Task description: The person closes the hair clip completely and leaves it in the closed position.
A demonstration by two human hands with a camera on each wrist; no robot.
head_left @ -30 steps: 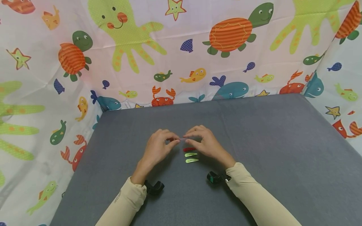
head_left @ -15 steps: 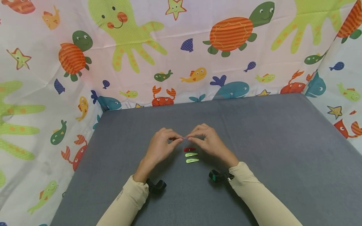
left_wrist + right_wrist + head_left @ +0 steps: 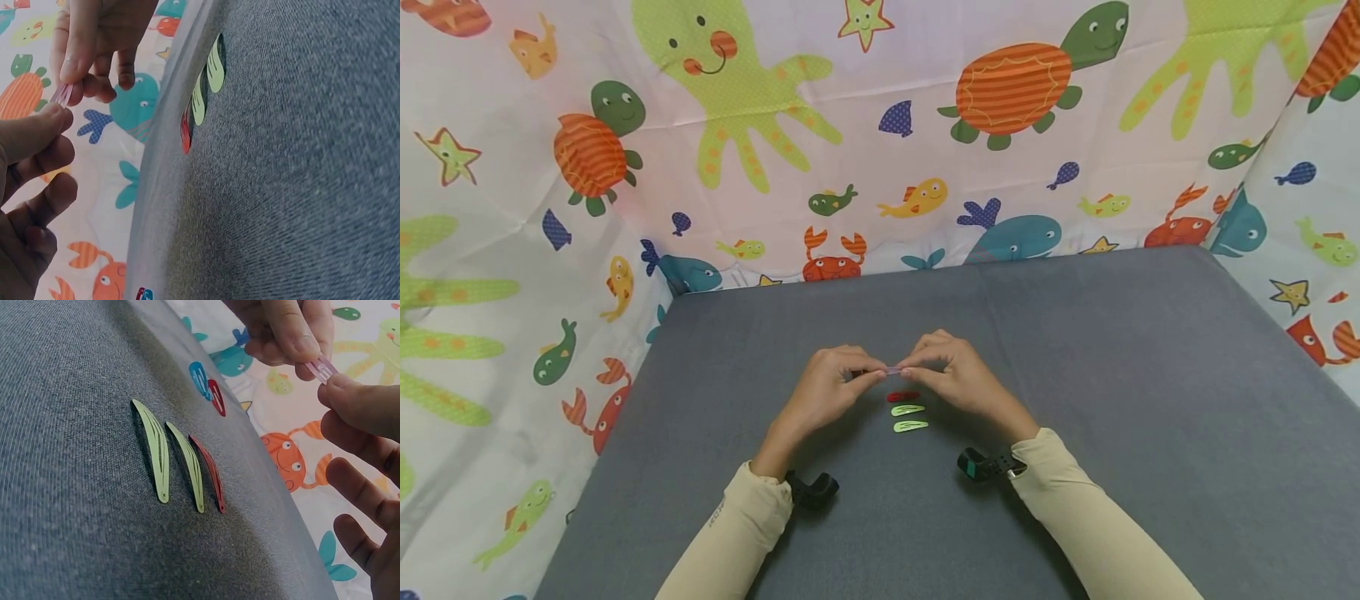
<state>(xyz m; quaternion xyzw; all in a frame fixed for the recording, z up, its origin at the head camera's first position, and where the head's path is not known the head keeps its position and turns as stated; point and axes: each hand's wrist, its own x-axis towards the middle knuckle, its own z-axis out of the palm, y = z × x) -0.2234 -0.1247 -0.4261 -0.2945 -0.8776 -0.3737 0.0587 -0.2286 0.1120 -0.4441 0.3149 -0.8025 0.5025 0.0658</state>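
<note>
In the head view, a pink clip (image 3: 892, 371) is pinched above the grey table (image 3: 1112, 375), its nine o'clock end by the left hand (image 3: 826, 390), its three o'clock end by the right hand (image 3: 957, 382). Should either pinch slip, the clip could be flicked away or bent. It looks slim, pale and slotted; with its ends covered, whether it is snapped cannot be judged.

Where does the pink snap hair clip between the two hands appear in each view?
Head: pink snap hair clip, just below centre, between left hand and right hand.
Left wrist: pink snap hair clip, upper left.
Right wrist: pink snap hair clip, upper right.
Shared landmark: the two light-green snap hair clips, side by side.
</note>
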